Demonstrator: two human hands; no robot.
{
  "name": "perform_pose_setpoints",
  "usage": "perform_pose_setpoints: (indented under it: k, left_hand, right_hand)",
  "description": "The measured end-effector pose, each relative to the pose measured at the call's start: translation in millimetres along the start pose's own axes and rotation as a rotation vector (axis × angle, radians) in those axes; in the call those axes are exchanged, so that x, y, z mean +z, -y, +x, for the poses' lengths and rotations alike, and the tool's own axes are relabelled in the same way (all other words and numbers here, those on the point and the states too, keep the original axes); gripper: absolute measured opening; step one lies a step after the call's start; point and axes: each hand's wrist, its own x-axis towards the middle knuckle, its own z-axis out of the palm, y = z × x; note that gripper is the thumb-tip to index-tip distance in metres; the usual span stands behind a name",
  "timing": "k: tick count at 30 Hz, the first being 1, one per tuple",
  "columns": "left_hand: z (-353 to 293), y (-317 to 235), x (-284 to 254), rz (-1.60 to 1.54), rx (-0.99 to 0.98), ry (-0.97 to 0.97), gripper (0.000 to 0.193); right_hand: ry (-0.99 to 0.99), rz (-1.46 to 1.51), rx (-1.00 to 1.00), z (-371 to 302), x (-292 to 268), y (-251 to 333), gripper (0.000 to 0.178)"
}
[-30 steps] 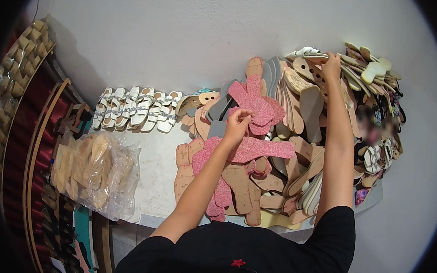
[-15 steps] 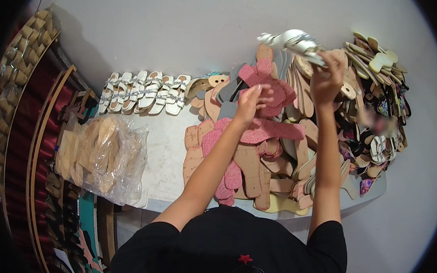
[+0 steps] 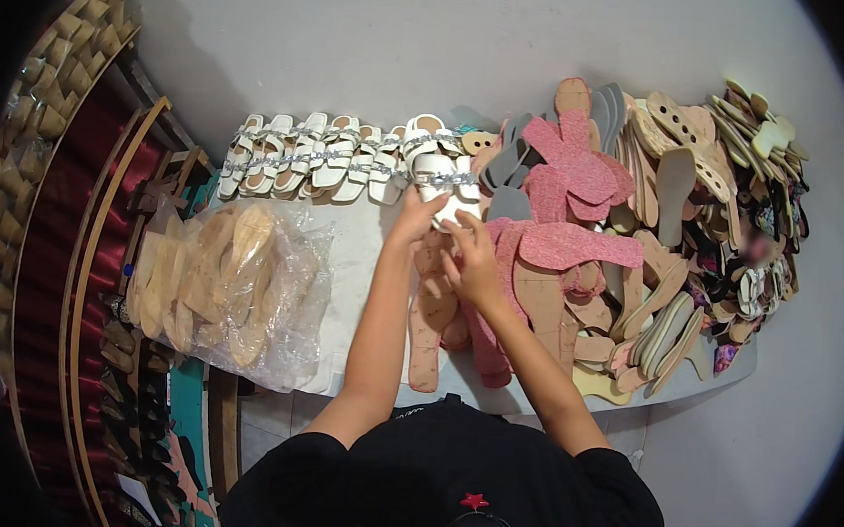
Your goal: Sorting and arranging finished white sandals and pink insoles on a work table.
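Note:
A white sandal [image 3: 435, 167] with a chain-like silver trim across its strap is between my hands at the right end of a row of sandals. My left hand [image 3: 415, 217] grips its near left edge. My right hand [image 3: 475, 264] has its bent fingertips against the near end of the sole, thumb apart from the fingers. Just behind it is another white sandal [image 3: 429, 128] with a tan insole. The row of similar white sandals [image 3: 332, 159] stretches left along the wall, toes toward me.
A clear plastic bag of wooden-looking soles [image 3: 230, 282] lies front left on the white table [image 3: 351, 260]. Pink textured sole pieces [image 3: 575, 248], tan insoles and grey soles heap up at centre right. Patterned straps and stacked soles [image 3: 748, 137] crowd the far right. Shelving [image 3: 68, 274] stands left.
My right hand has come down and left from the upper right with the white footwear. The left hand, open before, now grips a sandal. Another sandal now shows at the row's right end.

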Motion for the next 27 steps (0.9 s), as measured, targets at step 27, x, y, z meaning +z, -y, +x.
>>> perform_pose_setpoints:
  k: [27]
  left_hand:
    - [145, 63, -161, 0.470, 0.104, -0.820, 0.050]
  right_hand:
    - [0.145, 0.291, 0.391, -8, 81, -20, 0.023]
